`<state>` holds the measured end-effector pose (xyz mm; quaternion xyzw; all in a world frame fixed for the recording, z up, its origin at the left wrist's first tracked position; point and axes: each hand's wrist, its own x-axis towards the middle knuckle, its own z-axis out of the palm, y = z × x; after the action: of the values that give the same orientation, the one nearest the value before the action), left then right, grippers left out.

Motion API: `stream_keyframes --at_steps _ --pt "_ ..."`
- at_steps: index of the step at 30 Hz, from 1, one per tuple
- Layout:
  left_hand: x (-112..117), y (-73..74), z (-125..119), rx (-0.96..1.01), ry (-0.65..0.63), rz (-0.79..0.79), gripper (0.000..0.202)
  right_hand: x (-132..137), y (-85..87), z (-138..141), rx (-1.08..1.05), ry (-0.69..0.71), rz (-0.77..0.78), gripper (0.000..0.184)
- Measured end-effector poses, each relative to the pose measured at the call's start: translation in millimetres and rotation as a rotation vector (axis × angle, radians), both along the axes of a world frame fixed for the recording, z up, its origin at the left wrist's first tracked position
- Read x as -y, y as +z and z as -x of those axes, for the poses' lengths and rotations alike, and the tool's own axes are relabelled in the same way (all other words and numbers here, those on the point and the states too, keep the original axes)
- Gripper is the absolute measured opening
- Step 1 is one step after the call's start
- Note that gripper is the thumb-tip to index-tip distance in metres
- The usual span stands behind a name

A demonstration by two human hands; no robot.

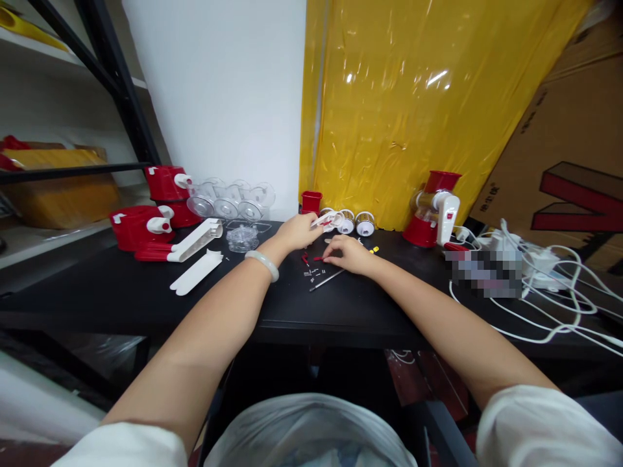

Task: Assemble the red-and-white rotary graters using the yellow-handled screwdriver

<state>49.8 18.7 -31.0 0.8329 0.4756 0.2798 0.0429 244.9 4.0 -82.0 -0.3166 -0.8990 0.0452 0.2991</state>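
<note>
My left hand (298, 233) is closed on a white plastic part (331, 220) with a rounded, ring-like end, held just above the black table. Close by on the right, my right hand (351, 255) pinches a small red piece (318, 259) at the table surface. Another small red part (305, 259) lies to the left of it. Several tiny metal screws or pins (314, 272) are scattered in front of my hands. A thin metal rod (326, 281) lies slantwise under my right hand, which hides its far end. Small yellow pieces (374, 250) sit behind my right wrist.
At left on the black table (292, 318) stand red bases (136, 227), a white handle shell (197, 272) and clear plastic parts (233, 198). Metal-rimmed drums (365, 224) and a red cup (311, 202) line the back. An assembled red-and-white rotary grater (431, 211) and tangled white cables (559, 285) are at right.
</note>
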Motion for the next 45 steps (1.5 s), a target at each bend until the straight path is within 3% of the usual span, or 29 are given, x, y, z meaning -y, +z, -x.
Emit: stream_keyframes --at_steps 5,11,29,40,45 --pt "0.9 0.3 -0.3 -0.006 0.009 -0.016 0.027 5.5 2.7 1.5 0.005 0.109 0.126 0.007" --pt "0.6 1.1 -1.0 -0.025 0.019 -0.021 0.028 5.0 0.7 1.7 0.034 0.152 0.166 0.007" --pt "1.4 1.2 -1.3 -0.044 0.041 -0.007 0.030 2.5 -2.2 -1.0 0.027 0.051 0.314 0.005" --pt "0.7 1.3 -1.6 -0.052 0.042 -0.035 0.032 5.3 -2.1 4.8 -0.050 -0.002 0.235 0.009" --pt "-0.3 1.2 -1.8 -0.059 0.039 -0.041 0.032 13.0 2.6 13.9 -0.043 0.050 0.185 0.005"
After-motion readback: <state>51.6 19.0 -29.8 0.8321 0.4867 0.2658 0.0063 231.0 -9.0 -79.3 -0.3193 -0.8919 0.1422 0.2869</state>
